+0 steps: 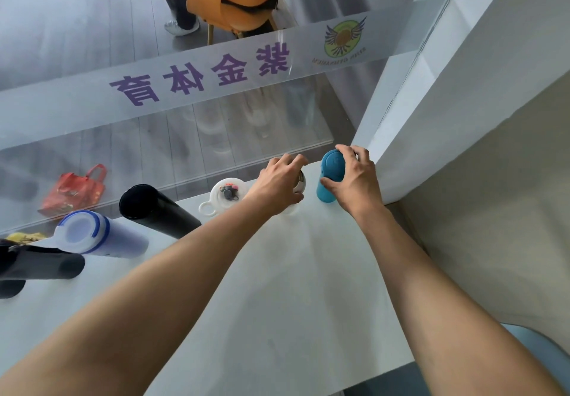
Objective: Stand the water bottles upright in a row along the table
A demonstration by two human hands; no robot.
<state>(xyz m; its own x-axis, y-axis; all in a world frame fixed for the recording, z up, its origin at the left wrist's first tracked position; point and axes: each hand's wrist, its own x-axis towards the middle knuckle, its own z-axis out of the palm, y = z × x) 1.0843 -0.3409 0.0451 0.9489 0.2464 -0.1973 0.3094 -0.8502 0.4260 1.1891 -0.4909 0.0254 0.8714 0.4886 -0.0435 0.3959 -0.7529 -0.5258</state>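
Your right hand (351, 179) grips the upright teal bottle (330, 176) near the counter's (277, 272) far right corner. Your left hand (277, 179) clasps a steel bottle (299, 183) just beside it. Open counter lies nearer you.

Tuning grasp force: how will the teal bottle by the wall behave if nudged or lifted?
The teal bottle stands upright, tall on a narrow base, so a push near its top may tip it. The right hand grips it around the upper body; its matte-looking surface probably isn't slippery. It looks rigid. Weight can't be judged.
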